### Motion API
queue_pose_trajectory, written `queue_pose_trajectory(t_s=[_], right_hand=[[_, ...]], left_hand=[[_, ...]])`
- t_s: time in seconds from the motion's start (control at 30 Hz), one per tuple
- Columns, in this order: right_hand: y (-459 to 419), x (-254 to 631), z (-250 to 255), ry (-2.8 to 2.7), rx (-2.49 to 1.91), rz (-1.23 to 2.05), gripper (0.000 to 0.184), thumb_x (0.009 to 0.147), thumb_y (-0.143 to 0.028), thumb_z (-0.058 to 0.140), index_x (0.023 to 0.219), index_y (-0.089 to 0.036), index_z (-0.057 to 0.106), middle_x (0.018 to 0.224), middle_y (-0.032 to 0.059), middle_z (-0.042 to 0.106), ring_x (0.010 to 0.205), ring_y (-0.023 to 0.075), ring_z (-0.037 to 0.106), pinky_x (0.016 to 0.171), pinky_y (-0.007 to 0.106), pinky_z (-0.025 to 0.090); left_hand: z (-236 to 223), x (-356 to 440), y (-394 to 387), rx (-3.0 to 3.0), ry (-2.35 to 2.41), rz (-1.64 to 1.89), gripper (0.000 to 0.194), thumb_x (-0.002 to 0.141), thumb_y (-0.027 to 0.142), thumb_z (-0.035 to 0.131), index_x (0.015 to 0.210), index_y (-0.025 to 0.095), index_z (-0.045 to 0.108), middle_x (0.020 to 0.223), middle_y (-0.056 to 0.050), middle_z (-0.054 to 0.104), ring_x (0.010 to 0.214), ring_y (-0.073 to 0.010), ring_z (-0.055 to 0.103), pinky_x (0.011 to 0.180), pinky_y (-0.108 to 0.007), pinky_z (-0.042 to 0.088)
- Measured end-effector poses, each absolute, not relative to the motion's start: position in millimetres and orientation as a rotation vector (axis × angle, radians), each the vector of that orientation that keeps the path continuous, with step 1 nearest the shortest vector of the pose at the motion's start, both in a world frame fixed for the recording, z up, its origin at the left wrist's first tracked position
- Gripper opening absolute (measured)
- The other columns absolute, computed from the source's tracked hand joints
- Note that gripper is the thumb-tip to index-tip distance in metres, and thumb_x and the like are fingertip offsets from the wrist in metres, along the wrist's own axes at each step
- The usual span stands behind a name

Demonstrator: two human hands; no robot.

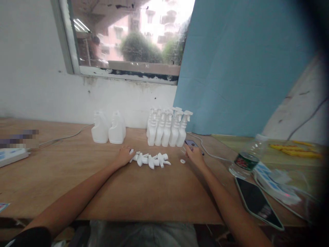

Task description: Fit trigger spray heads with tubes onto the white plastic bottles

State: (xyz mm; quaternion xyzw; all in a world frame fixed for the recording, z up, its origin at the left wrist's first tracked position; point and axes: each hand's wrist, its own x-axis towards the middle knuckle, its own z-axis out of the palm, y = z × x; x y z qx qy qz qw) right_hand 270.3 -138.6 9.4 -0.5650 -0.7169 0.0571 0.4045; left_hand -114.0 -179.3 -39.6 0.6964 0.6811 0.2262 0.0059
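Observation:
Several white trigger spray heads [151, 161] lie in a row across the middle of the wooden table. My left hand [125, 156] is at the left end of this row, its fingers closed around the leftmost spray head [132, 156]. To the right of the row, my right hand [194, 155] rests low over the table with its fingers drawn together. Something thin and pale shows at its fingertips, too small to name. A small white ring [182, 161] lies just left of that hand. Behind the right hand is a dark phone [189, 142], partly covered by it.
White spray bottles with heads [167, 132] stand grouped by the wall. Two white bottles without heads [117, 132] stand left of them. At right are a water bottle [246, 161], a larger phone [257, 199] and a power strip [276, 187]. Another strip [12, 156] lies left.

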Motion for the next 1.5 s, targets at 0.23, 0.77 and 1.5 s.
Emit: queue_pose_trajectory(t_s=[0.23,0.77,1.5], right_hand=[[-144,267,14,-1.823,-1.394,0.132,0.053,0.087,-0.046,0.038,0.043,-0.02,0.051,0.041,0.0052,0.055,0.049,0.0188,0.059,0.052,0.026,0.04],[-147,268,10,-1.797,-1.41,-0.01,0.05,0.086,-0.043,0.037,0.044,-0.019,0.052,0.043,0.0054,0.056,0.05,0.0177,0.057,0.051,0.025,0.036],[-159,242,38,-1.372,-1.007,0.323,0.053,0.089,-0.053,0.039,0.054,-0.018,0.056,0.054,0.0051,0.059,0.052,0.015,0.057,0.057,0.027,0.042]], left_hand=[[-43,-101,-184,2.193,2.099,0.749,0.043,0.091,0.05,0.037,0.107,0.023,0.065,0.113,-0.011,0.058,0.111,-0.0283,0.047,0.094,-0.043,0.033],[-24,-99,-167,2.123,1.842,1.084,0.042,0.085,0.049,0.05,0.103,0.014,0.064,0.108,-0.012,0.061,0.105,-0.0246,0.055,0.093,-0.035,0.04],[60,-37,-86,1.898,1.803,1.627,0.047,0.067,0.027,0.067,0.109,0.017,0.051,0.112,-0.012,0.064,0.101,-0.0235,0.063,0.088,-0.034,0.047]])
